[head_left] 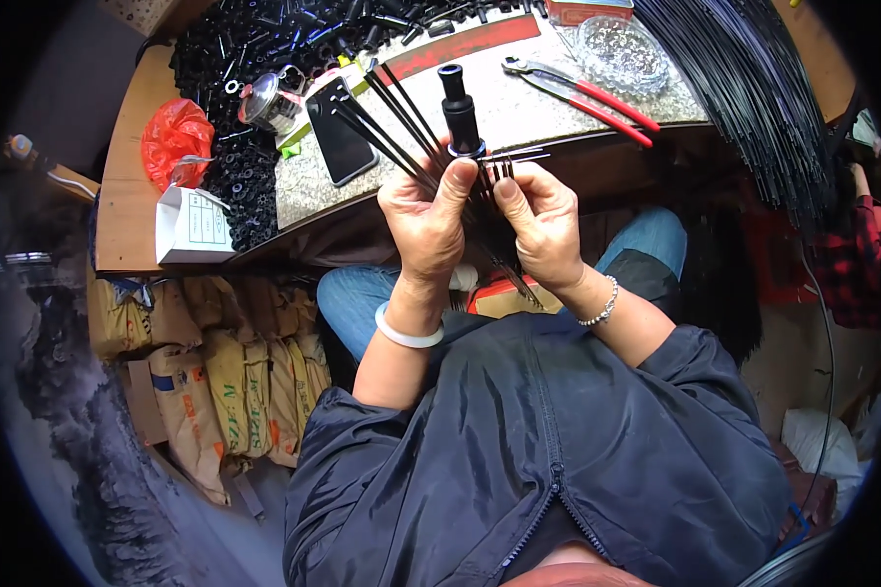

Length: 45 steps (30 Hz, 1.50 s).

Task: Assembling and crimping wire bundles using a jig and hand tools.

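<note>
My left hand is closed on a bundle of thin black rods, which fan out toward the upper left. Their lower ends run down between my hands toward my lap. My right hand sits close beside it, thumb and fingers pinched on several short dark rod ends. Thin silvery wires stick out just above these fingers. A black stepped tube stands upright right above my left thumb; whether the hand holds it or it rests on the table edge, I cannot tell.
Cutting pliers with red handles, a phone and a clear bowl lie on the tabletop. Black parts are heaped behind. Left are a red bag and white box; right, long black cables and another person's checked sleeve.
</note>
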{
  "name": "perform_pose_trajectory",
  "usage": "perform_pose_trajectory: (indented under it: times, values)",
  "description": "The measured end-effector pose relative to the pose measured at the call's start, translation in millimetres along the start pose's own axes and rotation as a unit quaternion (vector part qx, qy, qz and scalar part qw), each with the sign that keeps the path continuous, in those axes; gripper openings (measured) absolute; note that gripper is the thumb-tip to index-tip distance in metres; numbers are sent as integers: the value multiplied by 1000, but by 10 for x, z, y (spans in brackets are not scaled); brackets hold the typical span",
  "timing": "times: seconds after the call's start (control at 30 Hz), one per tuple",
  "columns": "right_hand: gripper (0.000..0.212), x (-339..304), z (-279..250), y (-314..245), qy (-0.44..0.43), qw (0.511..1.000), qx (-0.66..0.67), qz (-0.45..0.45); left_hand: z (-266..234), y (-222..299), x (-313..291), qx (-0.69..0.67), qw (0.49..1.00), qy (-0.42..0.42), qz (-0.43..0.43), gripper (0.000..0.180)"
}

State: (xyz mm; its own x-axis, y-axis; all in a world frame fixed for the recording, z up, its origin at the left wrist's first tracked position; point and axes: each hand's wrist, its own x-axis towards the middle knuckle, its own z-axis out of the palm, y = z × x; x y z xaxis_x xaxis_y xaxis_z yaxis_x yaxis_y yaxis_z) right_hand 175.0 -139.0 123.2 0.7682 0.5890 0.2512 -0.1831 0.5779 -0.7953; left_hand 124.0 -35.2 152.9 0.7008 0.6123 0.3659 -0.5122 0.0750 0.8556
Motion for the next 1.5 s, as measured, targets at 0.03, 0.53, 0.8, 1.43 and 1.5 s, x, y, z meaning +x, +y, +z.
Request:
perform_pose_trajectory:
  times: [0.03, 0.53, 0.8, 1.43, 1.5]
  values:
    - [14, 20, 25, -4, 16, 1000, -24, 9, -4, -3, 0, 1, 1000, 1, 0, 28]
    - [18, 92, 135, -19, 6, 999, 40, 32, -17, -6, 24, 28, 999, 24, -9, 27]
    - [13, 152, 94, -24, 1, 994, 74, 79, 6, 13, 22, -2, 999, 34, -34, 28]
    - [8, 201, 65, -6, 11, 988, 140, 59, -7, -82, 40, 99, 993, 47, 42, 34]
    - [7, 220, 69, 22, 25, 990, 117, 74, -9, -97, 67, 94, 994, 40, 39, 32]
